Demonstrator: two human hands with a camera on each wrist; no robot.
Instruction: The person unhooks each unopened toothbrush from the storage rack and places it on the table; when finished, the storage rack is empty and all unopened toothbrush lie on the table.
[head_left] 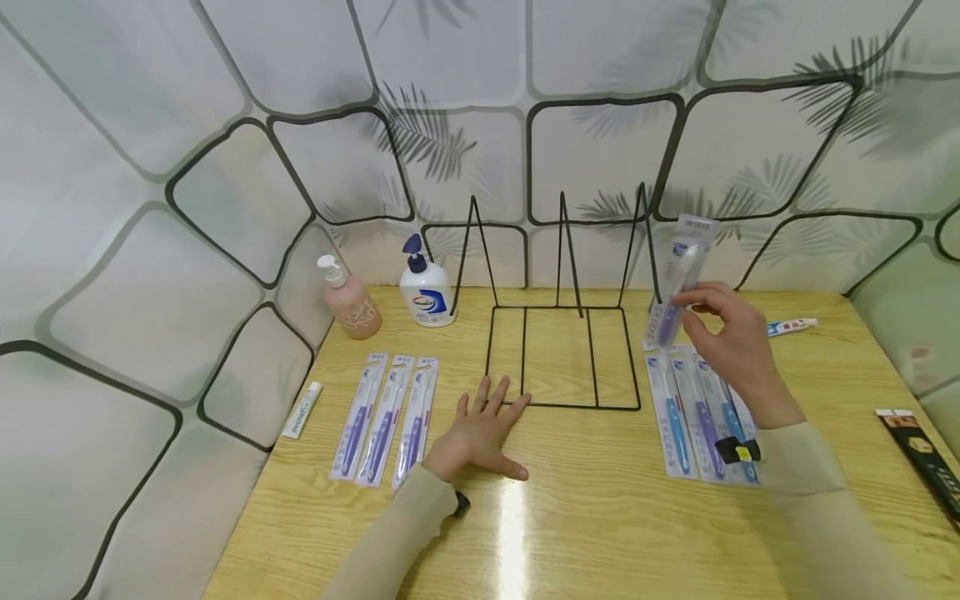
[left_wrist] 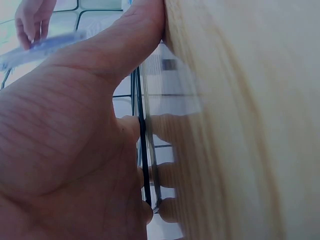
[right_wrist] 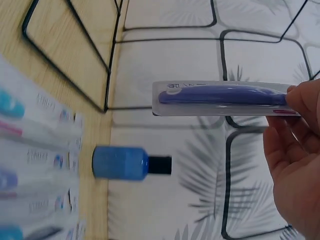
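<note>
Upright above the table at the right, a packaged purple toothbrush [head_left: 678, 279] is pinched between the thumb and fingers of my right hand [head_left: 731, 333]. Its purple handle [right_wrist: 220, 95] points toward the rack in the right wrist view. My left hand [head_left: 476, 437] is spread low at the table, fingertips right at the front wire of a black wire rack [head_left: 562, 406]. Three packaged purple toothbrushes [head_left: 384, 425] lie side by side left of that hand. Below my right hand lie several more packs of blue and purple toothbrushes [head_left: 677, 429], partly hidden by the wrist.
Behind on the left stand a pink pump bottle [head_left: 354, 308] and a white pump bottle [head_left: 427, 293]. Small tubes lie at the left edge [head_left: 302, 411] and back right [head_left: 792, 327]. A blue bottle [right_wrist: 120, 162] stands near the wall. A black packet [head_left: 921, 454] lies far right.
</note>
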